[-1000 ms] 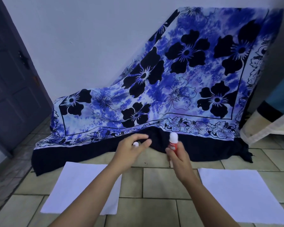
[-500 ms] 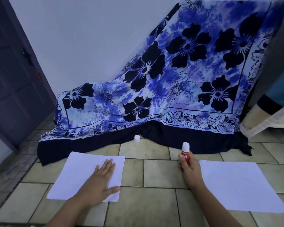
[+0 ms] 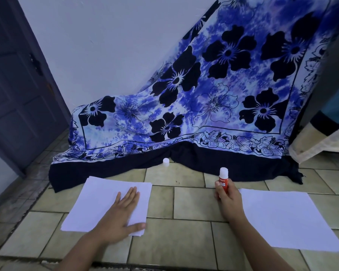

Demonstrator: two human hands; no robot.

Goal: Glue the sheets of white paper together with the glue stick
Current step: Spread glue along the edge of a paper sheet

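Note:
A stack of white paper sheets (image 3: 98, 200) lies on the tiled floor at the left. My left hand (image 3: 123, 214) rests flat on its lower right part, fingers straight. Another white sheet (image 3: 294, 220) lies on the floor at the right. Between the two, my right hand (image 3: 228, 198) grips a red glue stick (image 3: 223, 179) upright, its white tip uncapped and pointing up. The stick's white cap (image 3: 166, 162) stands on the floor farther back, by the edge of the cloth.
A blue floral cloth (image 3: 213, 106) with a dark border drapes down from the wall onto the floor behind the papers. A dark door (image 3: 18, 90) stands at the left. Furniture with pale fabric (image 3: 321, 141) is at the right edge.
My left hand has left the cap on the floor and come down flat onto the left paper stack. My right hand lowered the uncapped glue stick slightly.

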